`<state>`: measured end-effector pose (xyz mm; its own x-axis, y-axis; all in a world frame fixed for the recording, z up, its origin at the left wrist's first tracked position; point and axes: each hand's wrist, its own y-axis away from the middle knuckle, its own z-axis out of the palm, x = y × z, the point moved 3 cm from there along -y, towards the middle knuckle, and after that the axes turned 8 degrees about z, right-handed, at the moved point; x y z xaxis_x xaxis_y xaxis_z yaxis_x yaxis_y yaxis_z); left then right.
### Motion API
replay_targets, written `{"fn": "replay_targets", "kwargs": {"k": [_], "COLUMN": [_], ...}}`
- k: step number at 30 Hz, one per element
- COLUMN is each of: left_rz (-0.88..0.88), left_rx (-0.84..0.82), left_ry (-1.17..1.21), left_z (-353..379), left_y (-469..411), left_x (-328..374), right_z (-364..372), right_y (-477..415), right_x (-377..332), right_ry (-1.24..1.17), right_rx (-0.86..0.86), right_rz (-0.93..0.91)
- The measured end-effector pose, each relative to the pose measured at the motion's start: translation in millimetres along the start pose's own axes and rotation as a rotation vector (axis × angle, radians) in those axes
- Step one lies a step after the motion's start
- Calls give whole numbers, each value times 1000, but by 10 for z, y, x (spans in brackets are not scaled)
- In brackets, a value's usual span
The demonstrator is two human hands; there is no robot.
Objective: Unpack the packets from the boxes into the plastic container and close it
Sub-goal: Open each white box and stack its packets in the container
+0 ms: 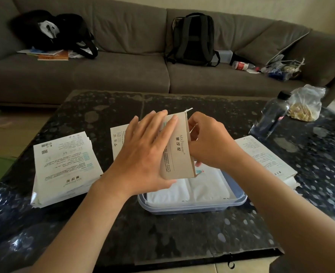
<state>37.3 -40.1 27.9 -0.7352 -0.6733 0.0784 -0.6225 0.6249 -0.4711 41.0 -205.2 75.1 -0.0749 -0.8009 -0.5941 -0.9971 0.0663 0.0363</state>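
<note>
The box (179, 146), a flat beige carton with print on its side, was held up on edge over the far part of the container (192, 206), near the middle of the table (162, 233). The left hand (143, 154) clasped it from the left, its fingers nearly straight and spread over the broad face and its thumb tucked under the lower edge. The right hand (212, 140) was curled against the box's right end, fingers bent in at that end; what they pinched there could not be made out. White packets (192, 188) lay flat inside the clear container, which stood open just below the box. A left stack (64, 166) of white printed packs lay on the table to the left, a white pack (118, 138) showed partly behind the left hand, and a right stack (267, 160) lay to the right, partly behind the right forearm. At the far right of the table stood a dark bottle (271, 117), with a clear bag (304, 105) just beside it. Beyond the table ran a grey sofa (123, 71) with a black backpack (192, 40) upright on it.
</note>
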Motion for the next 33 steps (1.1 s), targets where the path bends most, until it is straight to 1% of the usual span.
{"fn": "replay_targets", "kwargs": {"k": [2,4,9,11,12,16,18,21,23,27,29,31,33], "left_rz": [6,17,59,85,98,168,208,256,249,109,91,92,90], "left_rx": [-22,-52,-52,-37,-35,-84,-138,-193,-185,-150,-131,-167,-251], "left_ry": [-8,-27,-59,-62,-63,-71,-79,-93,-59,7,12,35,55], "left_z": [30,66,129,135,129,78,83,163,246,491,617,756,895], "left_y": [-7,-29,-150,-200,-221,-324,-437,-725,-938,-1253,-1344,-1400,-1425], "left_x": [25,60,227,281,304,418,505,668,806,1119,1302,1463,1589], "right_z": [-18,-28,-93,-125,-143,-297,-429,-623,-741,-896,-896,-869,-808], "right_y": [9,21,110,133,150,237,305,384,422,530,604,675,719], "right_x": [32,96,342,442,502,716,789,1005,1231,1801,2072,2320,2525], "right_ry": [37,6,-246,-302,-351,-773,-861,-962,-1046,-1278,-1371,-1424,-1439], "right_rx": [12,16,66,88,81,-28,-34,34,107,314,383,443,489], "right_rz": [14,30,101,112,130,224,218,228,265,433,518,594,656]}}
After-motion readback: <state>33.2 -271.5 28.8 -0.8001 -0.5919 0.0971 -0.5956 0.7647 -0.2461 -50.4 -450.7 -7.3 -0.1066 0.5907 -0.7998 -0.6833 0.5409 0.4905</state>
